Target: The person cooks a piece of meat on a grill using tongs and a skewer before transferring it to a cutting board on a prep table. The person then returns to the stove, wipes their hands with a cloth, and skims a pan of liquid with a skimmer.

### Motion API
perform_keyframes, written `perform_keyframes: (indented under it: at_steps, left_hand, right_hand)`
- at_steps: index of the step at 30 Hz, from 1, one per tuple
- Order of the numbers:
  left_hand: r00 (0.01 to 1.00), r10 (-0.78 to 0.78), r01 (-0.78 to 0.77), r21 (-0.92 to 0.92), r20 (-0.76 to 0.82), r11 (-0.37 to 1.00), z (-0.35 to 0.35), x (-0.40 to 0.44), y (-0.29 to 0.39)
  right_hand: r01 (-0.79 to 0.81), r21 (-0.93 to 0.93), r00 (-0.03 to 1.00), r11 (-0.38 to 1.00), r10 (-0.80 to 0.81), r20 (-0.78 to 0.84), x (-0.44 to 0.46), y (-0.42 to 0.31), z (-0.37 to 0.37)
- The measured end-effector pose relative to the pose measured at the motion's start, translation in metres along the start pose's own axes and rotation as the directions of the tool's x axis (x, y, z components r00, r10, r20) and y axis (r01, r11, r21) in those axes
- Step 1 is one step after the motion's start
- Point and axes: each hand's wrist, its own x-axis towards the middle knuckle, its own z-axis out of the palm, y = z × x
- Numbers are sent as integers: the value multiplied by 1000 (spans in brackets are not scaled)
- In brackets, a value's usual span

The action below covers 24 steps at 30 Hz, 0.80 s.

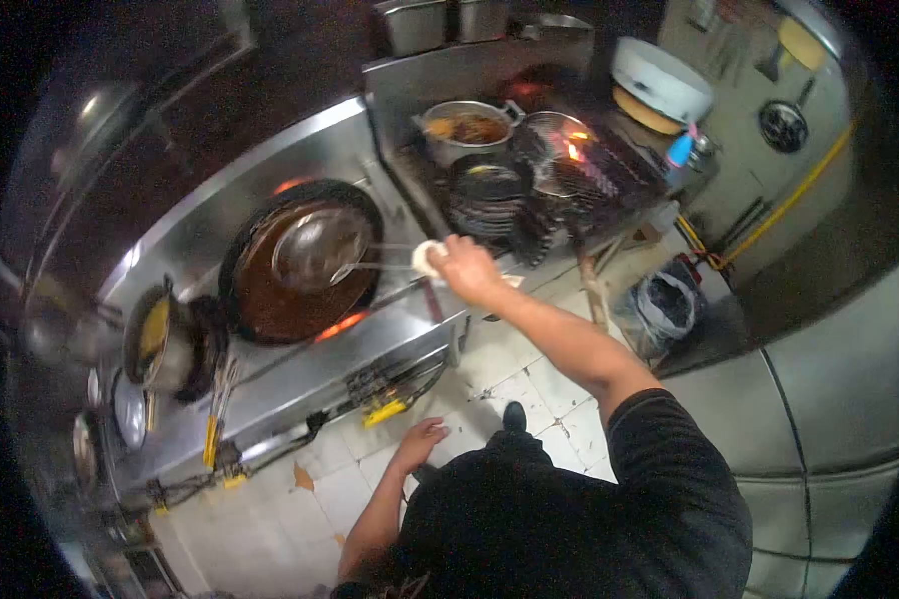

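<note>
My right hand is closed round the handle end of a wire strainer, with a pale cloth at the grip. The strainer's round mesh basket is over the dark wok, which holds brown liquid. Flame glows at the wok's edge. Down by the stove's front edge hangs my left hand, its fingers apart and holding nothing.
A pot of food and a stack of black pans stand on the back stove beside a flaming grill. Another pot and tongs are at left. A lined bin stands at right.
</note>
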Motion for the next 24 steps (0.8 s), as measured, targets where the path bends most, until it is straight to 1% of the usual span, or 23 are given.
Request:
perform_keyframes:
  at_steps: [1, 3, 5, 7, 8, 10, 11, 12, 14, 15, 17, 18, 19, 21, 22, 23, 24]
  left_hand:
    - [996, 42, -42, -9, 78, 999, 17, 14, 28]
    - [986, 35, -34, -6, 162, 999, 55, 23, 107]
    - [968, 60, -55, -27, 244, 998, 92, 64, 139]
    - [963, 90, -81, -43, 255, 996, 126, 106, 161]
    - [964, 103, -90, -65, 246, 994, 142, 123, 169]
    - [982, 41, -14, -148, 182, 989, 168, 149, 198]
    - [989, 11, 13, -155, 150, 988, 181, 177, 197]
    - [993, -18, 38, -165, 119, 986, 193, 205, 194]
    - [978, 209, -207, -174, -11, 963, 213, 214, 215]
    - [960, 278, -258, -293, 30, 921, 218, 224, 218]
    - [894, 436, -327, -512, 105, 794, 225, 253, 217]
    - [872, 424, -182, -643, 243, 744, 226, 279, 212]
    - [820, 430, -16, -737, 377, 676, 225, 312, 206]
    - [839, 435, -49, -751, 327, 659, 236, 331, 204]
    - [889, 436, -247, -653, 142, 716, 243, 326, 204]
    - [896, 442, -344, -563, 42, 751, 248, 323, 206]
    - [902, 432, -376, -500, -4, 780, 247, 317, 213]
  right_hand:
    - [16, 28, 1000, 999, -17, 14, 0, 4, -8]
    - [49, 74, 999, 996, -49, -2, -3, 16, -15]
    - [49, 91, 999, 995, -50, 3, -5, 31, -14]
    - [97, 79, 994, 992, -93, -54, -2, 48, -26]
    - [96, 83, 994, 992, -92, -57, -1, 58, -33]
    - [142, 130, 989, 981, -135, -66, -3, 71, -41]
    - [136, 101, 991, 986, -134, -30, -5, 76, -39]
    - [164, 123, 986, 979, -158, -60, -7, 81, -39]
    - [186, 48, 983, 981, -186, -14, -9, 90, -36]
    - [192, 53, 981, 980, -191, -30, -9, 91, -40]
    - [181, 48, 982, 982, -177, -62, -8, 95, -46]
    - [167, 51, 985, 985, -165, -45, -9, 97, -47]
    - [170, 50, 985, 984, -169, -25, -9, 97, -46]
    - [173, 44, 985, 984, -174, 21, -10, 95, -41]
    - [168, 79, 985, 983, -171, 35, -8, 95, -35]
    - [189, 100, 981, 977, -191, 18, -7, 97, -30]
    - [213, 121, 977, 969, -210, -37, -2, 98, -34]
